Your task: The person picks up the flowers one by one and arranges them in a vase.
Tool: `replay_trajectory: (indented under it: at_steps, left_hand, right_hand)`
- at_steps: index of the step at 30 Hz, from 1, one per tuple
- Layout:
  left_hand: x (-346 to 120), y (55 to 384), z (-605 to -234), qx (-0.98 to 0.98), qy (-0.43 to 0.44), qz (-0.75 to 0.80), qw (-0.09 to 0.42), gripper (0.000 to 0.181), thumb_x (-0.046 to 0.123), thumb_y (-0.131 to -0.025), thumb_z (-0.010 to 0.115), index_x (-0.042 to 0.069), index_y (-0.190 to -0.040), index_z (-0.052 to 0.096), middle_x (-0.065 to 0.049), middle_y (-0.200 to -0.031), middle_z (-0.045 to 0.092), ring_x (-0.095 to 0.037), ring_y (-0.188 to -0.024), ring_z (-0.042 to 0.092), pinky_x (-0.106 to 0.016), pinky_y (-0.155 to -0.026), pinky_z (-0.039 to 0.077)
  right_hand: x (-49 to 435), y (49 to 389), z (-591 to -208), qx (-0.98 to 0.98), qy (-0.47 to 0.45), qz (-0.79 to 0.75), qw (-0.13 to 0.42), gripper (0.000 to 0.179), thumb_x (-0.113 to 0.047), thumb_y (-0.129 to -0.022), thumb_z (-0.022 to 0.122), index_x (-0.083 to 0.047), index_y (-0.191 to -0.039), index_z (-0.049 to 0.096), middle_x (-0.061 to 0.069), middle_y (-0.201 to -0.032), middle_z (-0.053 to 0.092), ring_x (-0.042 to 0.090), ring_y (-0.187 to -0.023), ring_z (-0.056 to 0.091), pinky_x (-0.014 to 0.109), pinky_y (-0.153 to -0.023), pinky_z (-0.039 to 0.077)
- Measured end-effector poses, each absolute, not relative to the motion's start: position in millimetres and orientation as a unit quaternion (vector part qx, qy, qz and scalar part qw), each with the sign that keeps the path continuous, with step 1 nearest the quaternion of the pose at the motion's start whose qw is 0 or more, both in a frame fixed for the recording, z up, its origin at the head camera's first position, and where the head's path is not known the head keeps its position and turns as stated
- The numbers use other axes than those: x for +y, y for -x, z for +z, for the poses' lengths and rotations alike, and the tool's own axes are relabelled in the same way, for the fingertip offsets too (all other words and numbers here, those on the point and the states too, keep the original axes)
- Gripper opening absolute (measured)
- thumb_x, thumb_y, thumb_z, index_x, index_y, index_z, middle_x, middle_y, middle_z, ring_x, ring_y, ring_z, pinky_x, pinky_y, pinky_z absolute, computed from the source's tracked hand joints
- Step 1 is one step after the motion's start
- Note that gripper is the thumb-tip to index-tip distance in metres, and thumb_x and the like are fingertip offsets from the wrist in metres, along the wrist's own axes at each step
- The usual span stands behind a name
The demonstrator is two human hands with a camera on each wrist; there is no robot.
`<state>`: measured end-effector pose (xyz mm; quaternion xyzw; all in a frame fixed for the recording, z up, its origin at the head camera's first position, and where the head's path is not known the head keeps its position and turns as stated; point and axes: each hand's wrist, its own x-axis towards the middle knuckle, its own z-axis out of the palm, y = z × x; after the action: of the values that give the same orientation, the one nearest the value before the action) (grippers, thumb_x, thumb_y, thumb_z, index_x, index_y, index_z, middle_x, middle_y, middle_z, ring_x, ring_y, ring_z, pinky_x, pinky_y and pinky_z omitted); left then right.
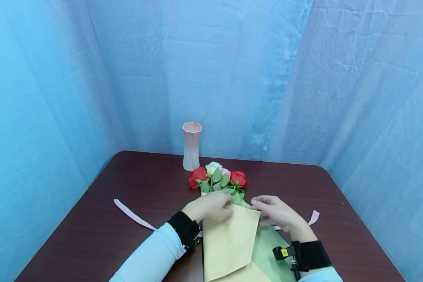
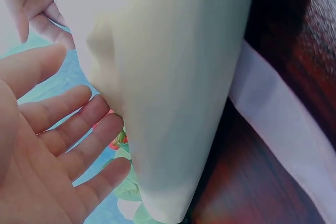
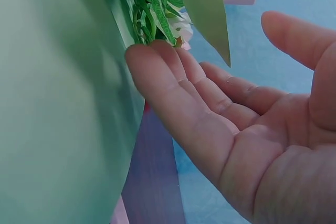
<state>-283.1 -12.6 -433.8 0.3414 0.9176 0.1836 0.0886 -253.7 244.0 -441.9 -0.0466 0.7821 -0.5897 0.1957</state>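
A bouquet of artificial roses (image 1: 237, 179), red, white and pink with green leaves, lies in wrapping paper (image 1: 229, 243) that is cream outside and green (image 1: 271, 250) on its right part. My left hand (image 1: 211, 205) is at the paper's upper left edge. In the left wrist view its relaxed fingers (image 2: 79, 129) reach to the paper's edge, apart from the thumb. On the right, my right hand (image 1: 276, 213) is beside the cream corner, fingers loosely bent. The right wrist view shows its fingertips by the green paper (image 3: 58, 98) and leaves, gripping nothing.
A pale pink vase (image 1: 191, 147) stands upright behind the flowers. A pale ribbon (image 1: 134, 215) runs beneath the paper and shows on both sides. The dark wooden table (image 1: 148, 176) is enclosed by blue curtains (image 1: 215, 78).
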Motion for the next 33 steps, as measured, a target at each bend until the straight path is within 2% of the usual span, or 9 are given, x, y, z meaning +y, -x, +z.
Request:
replay_trajectory:
  at_steps: [7,13,17,24,28,33]
  left_hand:
    - [-10.6,282.6,-433.2,0.920,-0.335,0.181,0.093,0.030,0.031,-0.099,0.066,0.013,-0.123,0.069,0.003,-0.115,0.060,-0.009,-0.094,0.056,-0.025,-0.086,0.050]
    - [-12.1,282.5,-432.1,0.918,-0.339,0.184,0.086,0.034,0.032,-0.099,0.067,0.012,-0.126,0.068,0.001,-0.121,0.061,-0.010,-0.101,0.058,-0.027,-0.092,0.050]
    - [-14.9,284.4,-432.1,0.912,-0.346,0.201,0.083,0.031,0.030,-0.099,0.066,0.013,-0.126,0.069,0.002,-0.123,0.062,-0.010,-0.103,0.058,-0.027,-0.093,0.050]
    - [-20.6,288.2,-427.6,0.893,-0.367,0.246,0.082,0.020,0.024,-0.099,0.067,0.014,-0.115,0.074,0.004,-0.108,0.063,-0.009,-0.093,0.057,-0.023,-0.085,0.051]
    - [-24.1,286.9,-421.5,0.878,-0.389,0.269,0.076,0.009,0.020,-0.099,0.068,0.015,-0.104,0.073,0.004,-0.098,0.060,-0.012,-0.088,0.057,-0.022,-0.077,0.049]
    - [-30.2,282.3,-411.8,0.863,-0.407,0.291,0.068,0.006,0.018,-0.099,0.067,0.015,-0.099,0.072,0.006,-0.093,0.059,-0.014,-0.087,0.058,-0.022,-0.075,0.048]
  right_hand:
    - [244.5,253.6,-443.5,0.782,0.051,-0.588,0.199,0.064,-0.033,-0.104,0.060,0.012,-0.146,0.041,0.023,-0.128,0.062,0.033,-0.105,0.068,0.050,-0.080,0.060]
    - [244.4,254.8,-441.6,0.783,0.031,-0.588,0.200,0.069,-0.039,-0.102,0.063,0.008,-0.147,0.042,0.023,-0.126,0.062,0.031,-0.108,0.065,0.048,-0.081,0.060]
    - [245.9,255.0,-440.3,0.767,0.026,-0.608,0.203,0.067,-0.038,-0.103,0.062,0.007,-0.148,0.041,0.024,-0.128,0.061,0.031,-0.107,0.065,0.048,-0.081,0.060]
    - [249.5,253.9,-437.6,0.741,0.045,-0.636,0.210,0.065,-0.036,-0.105,0.059,0.009,-0.148,0.039,0.019,-0.121,0.063,0.031,-0.107,0.069,0.049,-0.083,0.059]
    - [251.1,253.2,-434.7,0.727,0.053,-0.651,0.213,0.066,-0.038,-0.104,0.061,0.008,-0.148,0.041,0.024,-0.121,0.062,0.033,-0.108,0.068,0.050,-0.085,0.059]
    - [252.6,253.6,-432.4,0.711,0.058,-0.667,0.214,0.067,-0.039,-0.103,0.061,0.007,-0.148,0.041,0.023,-0.120,0.064,0.032,-0.106,0.069,0.050,-0.086,0.058]
